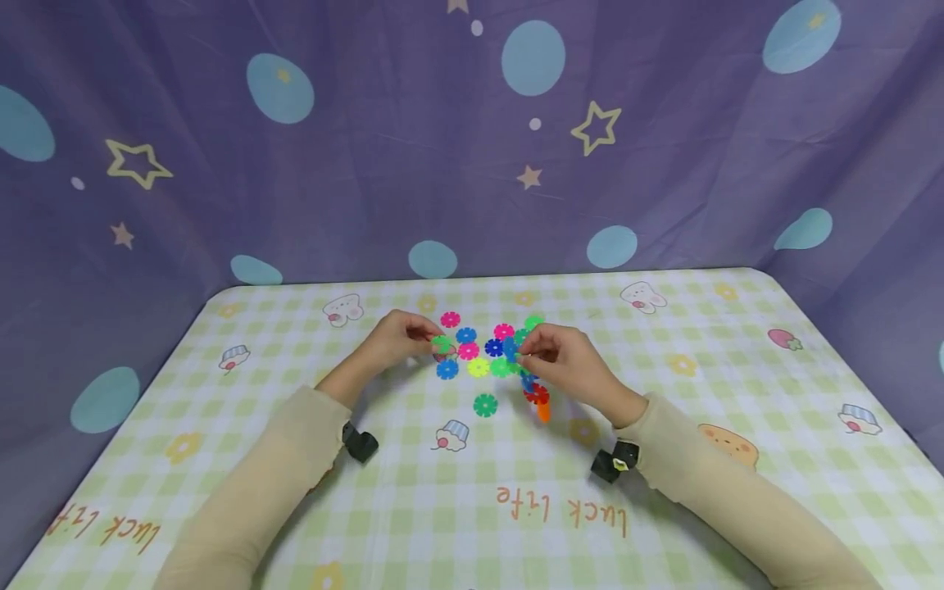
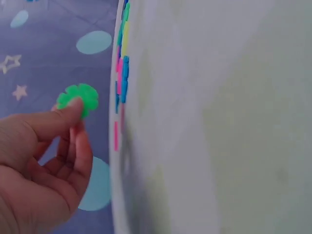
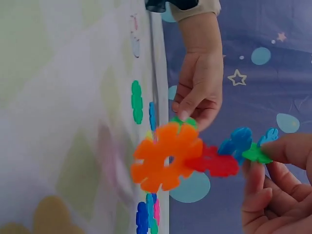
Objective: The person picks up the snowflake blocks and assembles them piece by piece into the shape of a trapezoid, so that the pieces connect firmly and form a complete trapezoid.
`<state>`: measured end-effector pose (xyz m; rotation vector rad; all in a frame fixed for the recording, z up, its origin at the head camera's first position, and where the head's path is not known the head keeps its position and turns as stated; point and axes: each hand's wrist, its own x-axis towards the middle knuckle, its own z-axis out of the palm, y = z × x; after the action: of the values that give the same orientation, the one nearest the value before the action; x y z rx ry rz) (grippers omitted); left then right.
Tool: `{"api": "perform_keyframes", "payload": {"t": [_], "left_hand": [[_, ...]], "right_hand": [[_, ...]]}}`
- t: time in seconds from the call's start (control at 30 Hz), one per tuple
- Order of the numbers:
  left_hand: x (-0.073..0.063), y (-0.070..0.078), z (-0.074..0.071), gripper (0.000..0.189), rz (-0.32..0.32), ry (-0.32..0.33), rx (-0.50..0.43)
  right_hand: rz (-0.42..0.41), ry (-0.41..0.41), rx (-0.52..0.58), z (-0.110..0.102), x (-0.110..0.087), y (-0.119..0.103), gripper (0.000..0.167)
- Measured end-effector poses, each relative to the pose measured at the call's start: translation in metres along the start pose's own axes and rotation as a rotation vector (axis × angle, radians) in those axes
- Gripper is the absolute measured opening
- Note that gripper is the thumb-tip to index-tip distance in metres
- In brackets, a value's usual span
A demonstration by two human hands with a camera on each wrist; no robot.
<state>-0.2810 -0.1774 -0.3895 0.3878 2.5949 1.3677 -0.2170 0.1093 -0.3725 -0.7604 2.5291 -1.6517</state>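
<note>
Linked chain of notched plastic discs (image 3: 213, 162): raised at the right hand (image 1: 564, 359), over the right part of the disc cluster. Visible order from the free end: orange, red, blue, green, blue. Right thumb and fingers pinch it near the green member; the orange end hangs toward the wearer in the head view.

Single green disc (image 2: 87, 98): pinched between thumb and fingers of the left hand (image 1: 398, 338), clear of the table surface, apart from the chain.

Between and around the hands, loose discs lie flat: a yellow disc (image 1: 478, 368), a dark blue disc (image 1: 494, 348), several pink and blue. One teal-green disc (image 1: 485, 406) sits apart, nearest the wearer.

Table (image 1: 413, 508): green-and-white checked cover, printed cupcakes, flowers, lettering. Behind: purple curtain (image 1: 383, 164) with balloons and stars. Both sleeves beige, a black device at each wrist.
</note>
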Motion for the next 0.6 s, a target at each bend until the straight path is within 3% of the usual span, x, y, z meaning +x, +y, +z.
{"api": "perform_keyframes", "payload": {"t": [0.13, 0.33, 0.47, 0.6], "left_hand": [[-0.008, 0.015, 0.008, 0.018, 0.076, 0.02, -0.092], [-0.028, 0.045, 0.034, 0.016, 0.242, 0.056, -0.198], [-0.035, 0.06, 0.045, 0.012, 0.334, 0.122, -0.241], [-0.041, 0.075, 0.046, 0.01, 0.378, 0.155, -0.231]], "right_hand": [[0.052, -0.002, 0.054, -0.001, 0.003, 0.003, 0.005], [0.142, 0.005, 0.2, -0.001, 0.002, 0.003, 0.019], [0.153, 0.003, 0.198, 0.0, 0.003, 0.001, 0.026], [0.142, 0.001, 0.176, 0.0, 0.003, -0.001, 0.027]]}}
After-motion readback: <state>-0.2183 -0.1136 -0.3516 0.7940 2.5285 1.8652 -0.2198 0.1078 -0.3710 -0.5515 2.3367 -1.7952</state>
